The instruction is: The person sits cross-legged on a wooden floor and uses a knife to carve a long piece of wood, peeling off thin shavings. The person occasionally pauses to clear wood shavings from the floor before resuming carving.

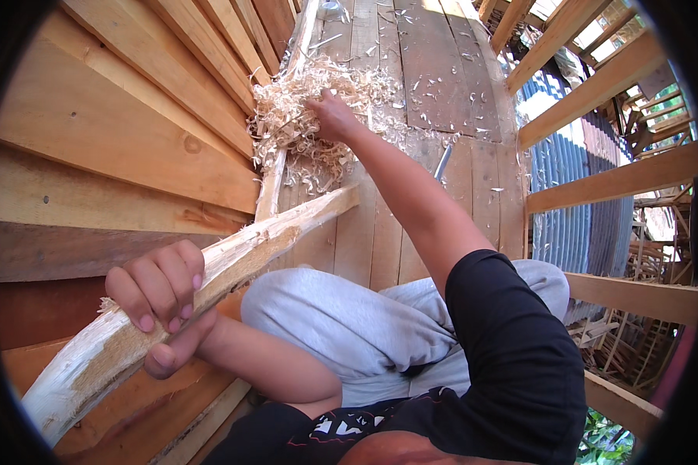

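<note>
My left hand (pixel 159 291) is wrapped round a long, slightly bent wooden pole (pixel 240 252), pale and stripped, with rough tan patches. The pole slants from the lower left up to its cut end near the middle, over my bent knee. Ahead, my right hand (pixel 333 118) reaches into a heap of curly wood shavings (pixel 318 159). Its fingers are curled down among the curls and partly hidden. A thin dark line shows beside the fingertips, but I cannot make out what it is. Right of my forearm, a narrow metallic blade-like piece (pixel 444 161) lies on the boards.
A plank wall (pixel 124 132) rises close on the left. Scattered shavings lie on the plank floor (pixel 454 77). Another pale wooden strip (pixel 270 190) runs under the heap along the wall. A small round silvery object (pixel 331 11) sits at the far end. Wooden rails (pixel 613 186) edge the right side, with corrugated metal sheets (pixel 578 225) beyond.
</note>
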### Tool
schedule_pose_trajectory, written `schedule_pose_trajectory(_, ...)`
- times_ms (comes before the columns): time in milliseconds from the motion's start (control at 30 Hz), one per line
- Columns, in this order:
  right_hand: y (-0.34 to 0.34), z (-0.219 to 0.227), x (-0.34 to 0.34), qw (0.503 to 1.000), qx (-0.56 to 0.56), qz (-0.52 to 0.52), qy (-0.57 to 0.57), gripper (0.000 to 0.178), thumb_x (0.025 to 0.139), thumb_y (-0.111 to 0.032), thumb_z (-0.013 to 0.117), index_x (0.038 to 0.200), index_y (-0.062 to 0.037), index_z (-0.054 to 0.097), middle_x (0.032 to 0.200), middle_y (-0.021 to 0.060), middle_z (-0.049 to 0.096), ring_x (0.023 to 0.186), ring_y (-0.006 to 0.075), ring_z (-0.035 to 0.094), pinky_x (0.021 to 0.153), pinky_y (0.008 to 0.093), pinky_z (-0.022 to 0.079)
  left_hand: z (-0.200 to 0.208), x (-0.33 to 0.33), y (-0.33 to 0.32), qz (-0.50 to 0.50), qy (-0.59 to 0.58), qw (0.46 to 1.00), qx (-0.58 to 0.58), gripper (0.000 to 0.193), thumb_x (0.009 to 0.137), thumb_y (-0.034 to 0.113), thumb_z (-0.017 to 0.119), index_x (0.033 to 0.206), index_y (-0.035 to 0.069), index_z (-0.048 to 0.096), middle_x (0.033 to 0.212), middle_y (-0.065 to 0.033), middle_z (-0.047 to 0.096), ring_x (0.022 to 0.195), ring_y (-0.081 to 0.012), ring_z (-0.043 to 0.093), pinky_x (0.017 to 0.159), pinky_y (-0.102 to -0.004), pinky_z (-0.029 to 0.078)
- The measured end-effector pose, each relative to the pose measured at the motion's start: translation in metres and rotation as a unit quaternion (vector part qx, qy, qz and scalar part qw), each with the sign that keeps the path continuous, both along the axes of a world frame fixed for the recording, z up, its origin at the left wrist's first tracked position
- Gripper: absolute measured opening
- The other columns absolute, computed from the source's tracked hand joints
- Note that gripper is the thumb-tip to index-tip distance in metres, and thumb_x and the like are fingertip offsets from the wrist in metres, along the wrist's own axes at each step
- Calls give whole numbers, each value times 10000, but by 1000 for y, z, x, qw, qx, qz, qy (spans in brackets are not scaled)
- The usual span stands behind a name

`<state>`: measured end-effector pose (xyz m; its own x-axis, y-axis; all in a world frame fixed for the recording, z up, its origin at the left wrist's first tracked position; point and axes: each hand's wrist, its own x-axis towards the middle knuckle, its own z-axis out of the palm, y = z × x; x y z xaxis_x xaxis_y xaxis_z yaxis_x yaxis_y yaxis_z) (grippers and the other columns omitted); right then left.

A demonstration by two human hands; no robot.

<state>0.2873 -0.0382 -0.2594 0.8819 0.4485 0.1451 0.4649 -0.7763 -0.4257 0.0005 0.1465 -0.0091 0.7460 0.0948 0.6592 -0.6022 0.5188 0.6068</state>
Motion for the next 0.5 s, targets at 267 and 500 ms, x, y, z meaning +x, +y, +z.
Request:
schedule_pose_trajectory(267,-38,55,14,997,80,9,-17,659,633,-114,786,1254,-106,568,1124,222,538,1051,394,580,894,426,504,-1,-1,3,-32,-5,999,5,339,653,205,715,814,189,417,652,75,433,593,-61,409,697,-253,351)
schedule_pose_trajectory(500,-79,128,28,980,189,-48,-49,762,663,-219,840,1326,-21,521,1289,216,560,1205,297,547,1000,370,468,-1,-1,2,-19,-2,1000,3,338,677,215,702,812,166,396,639,53,427,574,-80,405,674,-276,344)
